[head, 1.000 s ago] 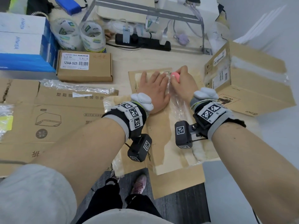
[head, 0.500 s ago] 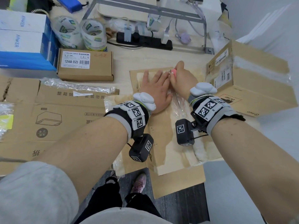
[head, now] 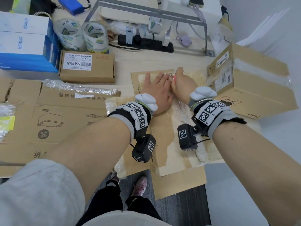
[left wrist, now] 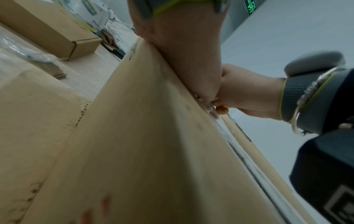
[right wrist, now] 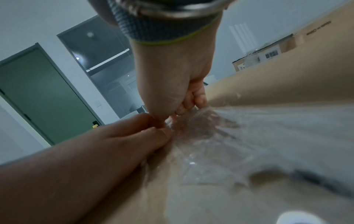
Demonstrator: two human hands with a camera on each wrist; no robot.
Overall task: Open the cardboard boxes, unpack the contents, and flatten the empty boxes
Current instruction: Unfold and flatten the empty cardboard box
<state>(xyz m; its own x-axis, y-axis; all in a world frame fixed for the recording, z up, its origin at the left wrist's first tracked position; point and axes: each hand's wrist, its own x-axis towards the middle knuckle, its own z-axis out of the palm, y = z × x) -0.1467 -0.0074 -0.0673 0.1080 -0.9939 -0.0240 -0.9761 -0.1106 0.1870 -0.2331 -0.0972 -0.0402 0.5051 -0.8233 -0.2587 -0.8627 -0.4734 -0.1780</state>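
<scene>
Crowding wood desk [head: 123,62]: flattened boxes [head: 53,121], tape rolls [head: 95,37]; green door [right wrist: 44,97] behind.

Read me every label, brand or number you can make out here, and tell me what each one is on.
"ANKER": white and blue boxes, twice.
"12V4A-5525" and "12V4A 48W": label on small brown box.
"deli": tape rolls.
"PICO" and "UN 3481": big box.
Green exit sign: running figure only.
Chinese print on flattened cardboard and barcodes: too small to read.

head — high, looking down | wrists — low, seemingly near cardboard [head: 169,154]
</scene>
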